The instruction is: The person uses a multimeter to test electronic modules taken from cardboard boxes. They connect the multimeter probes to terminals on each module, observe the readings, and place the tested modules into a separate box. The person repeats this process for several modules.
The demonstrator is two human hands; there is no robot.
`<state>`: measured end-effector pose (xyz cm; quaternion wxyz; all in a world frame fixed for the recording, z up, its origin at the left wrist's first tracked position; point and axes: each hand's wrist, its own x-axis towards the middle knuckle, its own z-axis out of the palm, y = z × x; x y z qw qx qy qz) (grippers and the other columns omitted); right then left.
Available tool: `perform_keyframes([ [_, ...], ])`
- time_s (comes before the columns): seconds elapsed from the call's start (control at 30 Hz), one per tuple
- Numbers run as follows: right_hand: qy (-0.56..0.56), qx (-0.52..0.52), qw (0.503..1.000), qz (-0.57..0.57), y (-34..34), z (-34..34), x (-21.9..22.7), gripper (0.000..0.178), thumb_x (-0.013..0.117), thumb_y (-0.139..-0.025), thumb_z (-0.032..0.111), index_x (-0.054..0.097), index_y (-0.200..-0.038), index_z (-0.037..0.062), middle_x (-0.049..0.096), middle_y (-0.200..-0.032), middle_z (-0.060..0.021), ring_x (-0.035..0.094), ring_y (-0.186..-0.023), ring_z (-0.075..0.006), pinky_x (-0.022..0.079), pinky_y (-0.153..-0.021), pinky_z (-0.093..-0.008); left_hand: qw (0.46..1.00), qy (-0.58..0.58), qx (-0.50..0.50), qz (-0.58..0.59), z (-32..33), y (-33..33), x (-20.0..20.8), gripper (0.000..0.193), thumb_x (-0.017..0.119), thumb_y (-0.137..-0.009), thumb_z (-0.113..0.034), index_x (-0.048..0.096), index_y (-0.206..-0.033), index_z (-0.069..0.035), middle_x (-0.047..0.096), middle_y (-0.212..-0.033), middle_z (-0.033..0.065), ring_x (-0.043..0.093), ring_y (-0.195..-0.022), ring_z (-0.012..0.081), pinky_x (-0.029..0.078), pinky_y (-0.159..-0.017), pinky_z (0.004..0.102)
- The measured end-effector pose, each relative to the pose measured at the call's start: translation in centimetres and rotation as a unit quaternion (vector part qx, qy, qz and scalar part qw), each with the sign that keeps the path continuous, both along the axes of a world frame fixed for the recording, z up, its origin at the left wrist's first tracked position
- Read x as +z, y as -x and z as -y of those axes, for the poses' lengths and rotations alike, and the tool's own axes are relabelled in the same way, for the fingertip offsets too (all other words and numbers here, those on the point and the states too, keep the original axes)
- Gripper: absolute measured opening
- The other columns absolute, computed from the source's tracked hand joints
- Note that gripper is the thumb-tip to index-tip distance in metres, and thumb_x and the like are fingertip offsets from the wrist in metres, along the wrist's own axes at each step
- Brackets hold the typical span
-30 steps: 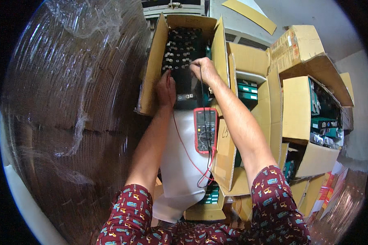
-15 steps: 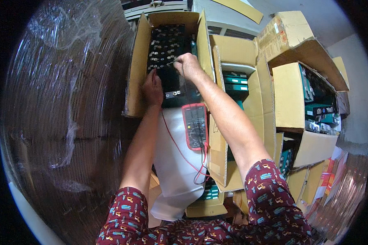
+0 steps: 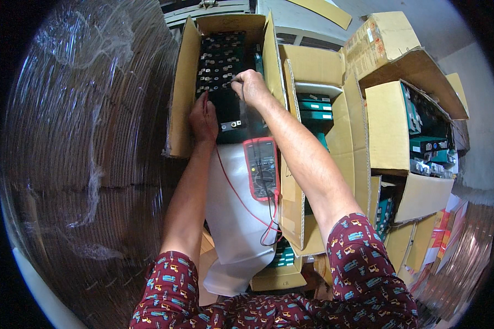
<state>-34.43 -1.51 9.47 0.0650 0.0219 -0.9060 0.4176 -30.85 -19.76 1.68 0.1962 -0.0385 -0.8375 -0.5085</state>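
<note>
An open cardboard box [image 3: 184, 82] holds several dark battery cells [image 3: 221, 57] with metal terminals on top. My left hand [image 3: 204, 122] is closed on a red test probe [image 3: 206, 97], its tip at the terminals on the left side. My right hand [image 3: 251, 88] is closed in a pinch over the terminals on the right; a black lead runs down from it, and the black probe is mostly hidden by the fingers. Below the box a red and grey multimeter [image 3: 262, 169] lies face up on white foam sheet [image 3: 233, 219]. Its red lead [image 3: 228, 178] loops up to my left hand.
Close on the right stands another open carton [image 3: 326, 57] with green cells [image 3: 315, 107]. Farther right, a tilted carton [image 3: 387, 129] holds more cells. A tall stack wrapped in clear film [image 3: 88, 164] fills the left side. Cardboard flaps [image 3: 295, 181] stand beside my right forearm.
Both hands stay at the same terminals, with the probes held as before. The view has shifted very slightly; otherwise the scene looks the same.
</note>
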Motion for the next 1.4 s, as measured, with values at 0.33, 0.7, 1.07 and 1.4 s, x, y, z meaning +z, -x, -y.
perform_keyframes([
  [0.33, -0.005, 0.036, 0.999, -0.002, -0.1, -0.8, -0.2, 0.012, 0.070, -0.086, 0.009, 0.077, -0.092, 0.0012, 0.069, -0.088, -0.0295, 0.074, -0.088, -0.0432, 0.057, -0.077, -0.0472, 1.000, 0.015, -0.009, -0.022, -0.2, 0.2, 0.8, 0.041, 0.054, -0.103, -0.022, 0.062, -0.137, 0.000, 0.067, -0.129, 0.0235, 0.064, -0.118, 0.0382, 0.047, -0.105, 0.0446],
  [0.7, -0.005, 0.067, 0.998, 0.021, -1.0, -1.1, -0.1, 0.020, 0.068, -0.090, 0.012, 0.078, -0.102, -0.0003, 0.076, -0.088, -0.0212, 0.076, -0.086, -0.0260, 0.058, -0.079, -0.0384, 0.986, 0.163, -0.023, -0.004, -1.3, 1.7, -0.1, 0.054, 0.059, -0.098, -0.021, 0.047, -0.148, -0.002, 0.059, -0.137, 0.0229, 0.056, -0.116, 0.0446, 0.042, -0.105, 0.0527],
  [1.07, 0.126, -0.001, 0.992, -0.009, 0.3, -0.8, 1.5, 0.022, 0.067, -0.093, 0.013, 0.077, -0.108, 0.0005, 0.078, -0.089, -0.0126, 0.074, -0.079, -0.0218, 0.058, -0.075, -0.0346, 0.996, 0.077, -0.013, -0.036, -1.0, 2.9, -0.4, 0.048, 0.054, -0.102, -0.024, 0.050, -0.143, 0.002, 0.061, -0.133, 0.0269, 0.058, -0.121, 0.0472, 0.045, -0.105, 0.0515],
  [1.4, 0.050, -0.023, 0.998, -0.032, 1.8, -0.3, 0.1, 0.021, 0.069, -0.089, 0.013, 0.079, -0.101, -0.0004, 0.077, -0.081, -0.0147, 0.076, -0.079, -0.0250, 0.059, -0.076, -0.0380, 0.999, 0.005, -0.035, -0.007, -0.8, 2.1, 1.3, 0.041, 0.048, -0.104, -0.022, 0.055, -0.140, -0.004, 0.066, -0.126, 0.0246, 0.064, -0.118, 0.0424, 0.050, -0.100, 0.0485],
])
